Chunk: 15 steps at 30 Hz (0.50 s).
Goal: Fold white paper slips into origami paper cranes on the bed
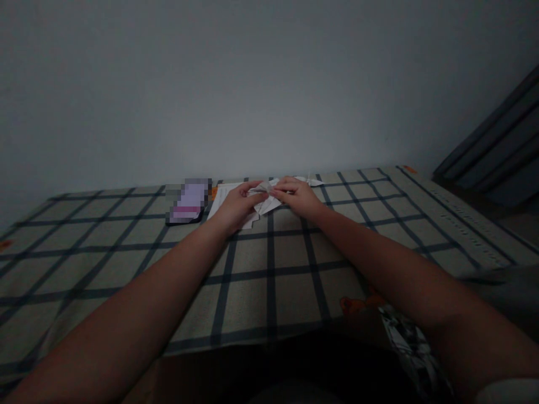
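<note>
head view, dim light. both forearms reach forward over a checked cloth (269,280) that covers a flat surface

left hand (238,205): fingers curled, thumb and fingertips pinched on the left edge of a folded paper (264,197). the hand is closed on the paper, and its heel is low over the cloth

right hand (297,196): fingers bent, tips gripping the right edge of the same folded paper, at 3 o'clock from the left hand. the two hands meet on the paper, fingertips almost touching

folded paper: pale and creased into several layers, held between both hands just past the centre of the frame, toward 12 o'clock. whether it is lifted or rests on the surface cannot be told

white sheet (219,201): lies flat on the cloth under the left hand, its corner showing at 9 o'clock of that hand

phone (187,209): dark body with a blurred screen, on the cloth at 9 o'clock of the white sheet, just beside it

small paper piece (314,181): on the cloth at 1 o'clock of the right hand, near but apart

orange print (353,306): on the cloth at 5 o'clock of the frame, under the right forearm
</note>
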Motion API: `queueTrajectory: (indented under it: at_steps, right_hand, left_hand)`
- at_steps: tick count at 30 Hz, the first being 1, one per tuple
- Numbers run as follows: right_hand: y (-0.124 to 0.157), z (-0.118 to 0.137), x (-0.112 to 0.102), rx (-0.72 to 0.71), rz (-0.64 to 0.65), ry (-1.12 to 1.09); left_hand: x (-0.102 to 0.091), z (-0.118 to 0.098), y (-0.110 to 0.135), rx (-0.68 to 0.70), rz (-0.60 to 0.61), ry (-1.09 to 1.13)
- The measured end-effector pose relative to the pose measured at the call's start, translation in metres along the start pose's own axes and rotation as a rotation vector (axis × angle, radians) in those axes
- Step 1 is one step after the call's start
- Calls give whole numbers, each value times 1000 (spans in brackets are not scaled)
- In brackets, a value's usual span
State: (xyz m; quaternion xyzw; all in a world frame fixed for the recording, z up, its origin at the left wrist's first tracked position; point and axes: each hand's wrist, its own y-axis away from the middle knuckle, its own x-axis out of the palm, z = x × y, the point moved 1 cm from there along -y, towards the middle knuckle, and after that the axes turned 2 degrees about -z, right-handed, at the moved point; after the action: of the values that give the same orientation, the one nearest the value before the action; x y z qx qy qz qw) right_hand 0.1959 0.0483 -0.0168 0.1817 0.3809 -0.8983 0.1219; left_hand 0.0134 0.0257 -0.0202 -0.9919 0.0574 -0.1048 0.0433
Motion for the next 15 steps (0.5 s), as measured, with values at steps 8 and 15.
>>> queueTrajectory:
  at_steps: [8,15]
  right_hand:
    - [0,-4,2,-19,-54,-4]
    - [-1,-7,2,13,-50,-17]
  left_hand:
    - [4,-2,2,-27,13,124]
    - [5,-6,5,-64,4,72]
